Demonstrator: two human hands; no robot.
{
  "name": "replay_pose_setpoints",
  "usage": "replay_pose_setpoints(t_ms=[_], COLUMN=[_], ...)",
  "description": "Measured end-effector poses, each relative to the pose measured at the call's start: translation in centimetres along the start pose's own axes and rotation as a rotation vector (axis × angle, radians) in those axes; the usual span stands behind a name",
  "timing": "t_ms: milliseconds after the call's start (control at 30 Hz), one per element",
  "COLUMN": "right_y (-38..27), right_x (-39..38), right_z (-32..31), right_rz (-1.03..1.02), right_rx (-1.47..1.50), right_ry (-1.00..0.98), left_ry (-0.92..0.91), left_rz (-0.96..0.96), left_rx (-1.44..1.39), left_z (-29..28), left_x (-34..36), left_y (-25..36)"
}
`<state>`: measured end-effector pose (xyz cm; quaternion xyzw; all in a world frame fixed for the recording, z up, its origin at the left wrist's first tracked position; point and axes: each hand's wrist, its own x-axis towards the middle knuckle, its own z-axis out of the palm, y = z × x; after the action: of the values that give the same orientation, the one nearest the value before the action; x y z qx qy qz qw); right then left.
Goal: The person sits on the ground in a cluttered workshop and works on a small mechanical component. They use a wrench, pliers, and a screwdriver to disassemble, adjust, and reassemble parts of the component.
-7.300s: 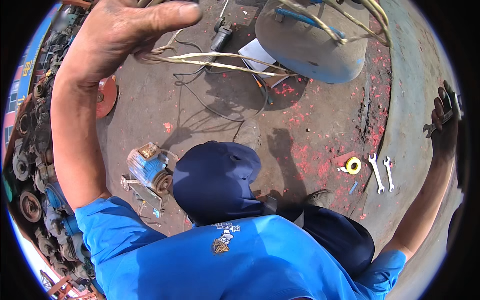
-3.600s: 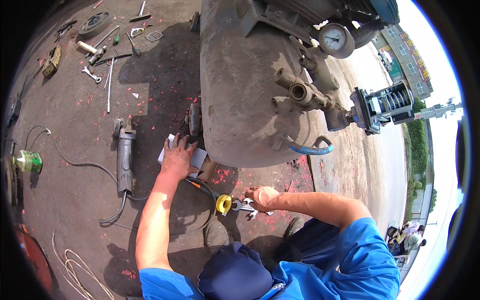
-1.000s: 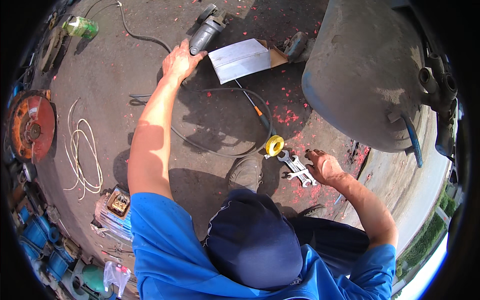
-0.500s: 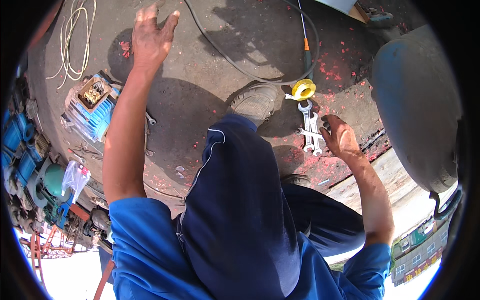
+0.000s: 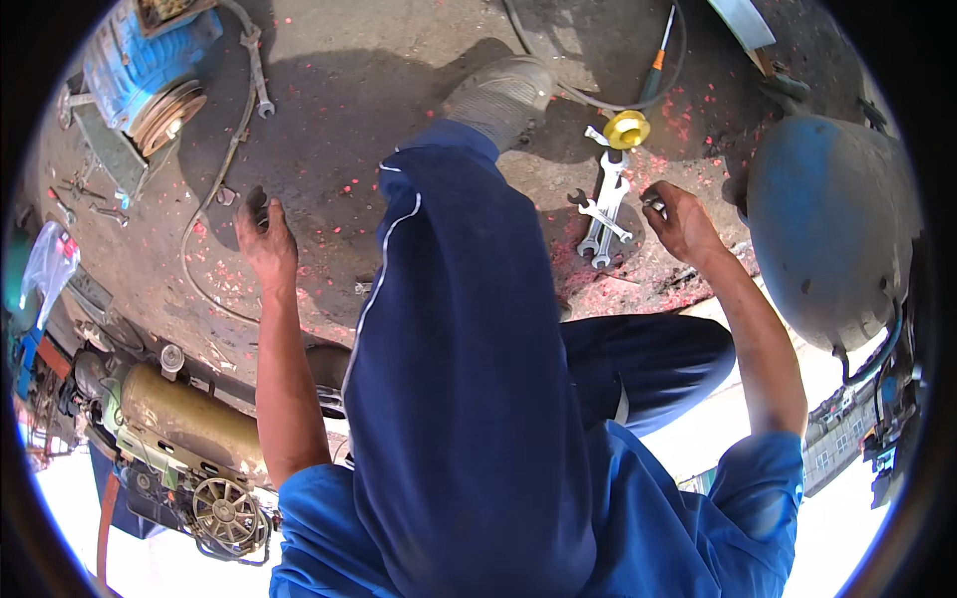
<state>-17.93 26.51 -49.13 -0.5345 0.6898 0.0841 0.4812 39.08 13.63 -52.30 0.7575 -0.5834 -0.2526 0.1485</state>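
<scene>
My left hand (image 5: pixel 266 244) hovers over the floor left of my knee, fingers slightly bent and thumb apart, holding nothing that I can see. Curled fingers close my right hand (image 5: pixel 685 227); a small pale glint shows at its fingertips, too small to name. Just left of it lie several open-ended wrenches (image 5: pixel 604 211), one across the others. A yellow roll of tape (image 5: pixel 627 130) sits at their far end. Beyond that is a screwdriver (image 5: pixel 655 72) with an orange and dark handle. Another wrench (image 5: pixel 258 72) lies near the blue electric motor (image 5: pixel 140 75) at far left.
A large blue-grey tank (image 5: pixel 835 229) stands close on the right. A dark hose (image 5: pixel 513 25) curves over the floor ahead. A thinner cable (image 5: pixel 189 244) runs at left. Behind on the left are a tan cylindrical machine (image 5: pixel 184 414) and a plastic bag (image 5: pixel 50 264). Red flakes dot the ground.
My left hand has come back from far ahead to beside my knee. My right hand stays beside the wrenches, its fingers more curled. The view has shifted, bringing the tan machine into sight.
</scene>
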Motion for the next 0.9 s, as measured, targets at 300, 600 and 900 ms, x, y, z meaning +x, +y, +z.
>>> replay_pose_setpoints(t_ms=[300, 600, 900], right_y=[0.3, 1.2, 5.1], right_x=[0.7, 0.0, -0.6], right_z=[4.2, 11.8, 8.5], right_rz=[0.279, 0.115, 0.371], right_rx=[0.042, -0.307, -0.189], right_ry=[-0.071, 0.078, 0.163], left_ry=[-0.47, -0.892, -1.108], left_rz=[-0.346, -0.177, 0.001], left_rx=[-0.206, 0.126, 0.318], left_z=[5.2, 5.1, 8.4], left_x=[-11.6, -17.9, -22.3], left_y=[1.2, 0.4, -1.8])
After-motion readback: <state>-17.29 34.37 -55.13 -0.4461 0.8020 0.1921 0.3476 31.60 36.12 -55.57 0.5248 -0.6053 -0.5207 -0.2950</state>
